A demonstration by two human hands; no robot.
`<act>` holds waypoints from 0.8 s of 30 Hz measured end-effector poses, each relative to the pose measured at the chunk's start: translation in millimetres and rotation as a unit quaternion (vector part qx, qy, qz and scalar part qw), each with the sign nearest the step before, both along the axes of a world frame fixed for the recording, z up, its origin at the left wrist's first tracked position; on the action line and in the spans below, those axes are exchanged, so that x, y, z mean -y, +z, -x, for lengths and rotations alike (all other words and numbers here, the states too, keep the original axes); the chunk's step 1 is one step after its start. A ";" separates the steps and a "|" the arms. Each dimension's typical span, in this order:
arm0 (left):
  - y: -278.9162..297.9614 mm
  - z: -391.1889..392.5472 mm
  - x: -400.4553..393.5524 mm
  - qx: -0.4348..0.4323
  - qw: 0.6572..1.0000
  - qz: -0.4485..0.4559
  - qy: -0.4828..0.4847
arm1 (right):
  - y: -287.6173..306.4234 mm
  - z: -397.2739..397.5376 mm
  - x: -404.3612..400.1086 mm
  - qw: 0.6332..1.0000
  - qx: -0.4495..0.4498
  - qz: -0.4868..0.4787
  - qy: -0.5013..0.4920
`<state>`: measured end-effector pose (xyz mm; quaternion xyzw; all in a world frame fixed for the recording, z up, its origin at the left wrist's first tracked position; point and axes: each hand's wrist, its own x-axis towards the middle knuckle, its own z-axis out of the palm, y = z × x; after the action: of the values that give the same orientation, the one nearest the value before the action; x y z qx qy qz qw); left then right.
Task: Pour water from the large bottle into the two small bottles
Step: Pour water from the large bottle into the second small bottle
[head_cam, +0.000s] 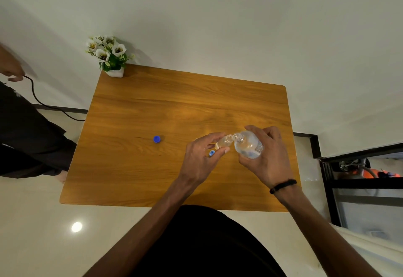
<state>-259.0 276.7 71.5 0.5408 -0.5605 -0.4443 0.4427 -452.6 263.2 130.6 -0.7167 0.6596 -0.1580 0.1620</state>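
My right hand (267,159) grips the large clear bottle (248,145), tilted to the left with its open neck against the mouth of a small clear bottle (223,141). My left hand (201,157) holds that small bottle between thumb and fingers above the wooden table (152,106). A blue cap (156,139) lies alone on the table to the left. A second blue cap (212,153) peeks out just under my left hand. No other small bottle shows; my hands may hide it.
A white pot of artificial flowers (110,58) stands at the table's far left corner. Another person (26,124) in dark clothes stands left of the table holding a black cable (41,102). A black metal rack (353,178) sits to the right.
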 end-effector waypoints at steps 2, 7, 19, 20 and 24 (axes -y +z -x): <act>-1.2 -0.1 -0.5 0.003 1.000 0.002 0.002 | -7.1 -0.3 -1.0 0.999 0.041 -0.007 -0.009; -5.5 -0.4 -0.9 0.007 1.000 0.005 0.003 | -22.7 1.4 -4.5 0.992 0.116 -0.035 -0.024; -42.2 -1.8 -10.2 0.038 0.999 -0.015 0.001 | -60.1 4.2 -13.6 0.971 0.203 -0.079 -0.096; -48.1 -1.8 -11.4 0.039 0.999 -0.022 -0.001 | -63.2 3.1 -14.3 0.970 0.205 -0.079 -0.098; -71.3 -2.2 -13.4 0.063 0.997 -0.039 -0.010 | -75.6 -2.6 -18.5 0.965 0.223 -0.085 -0.112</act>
<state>-256.8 290.2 0.2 0.5786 -0.5749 -0.4353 0.3810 -450.0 281.6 55.0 -0.5683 0.6938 -0.2747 0.3468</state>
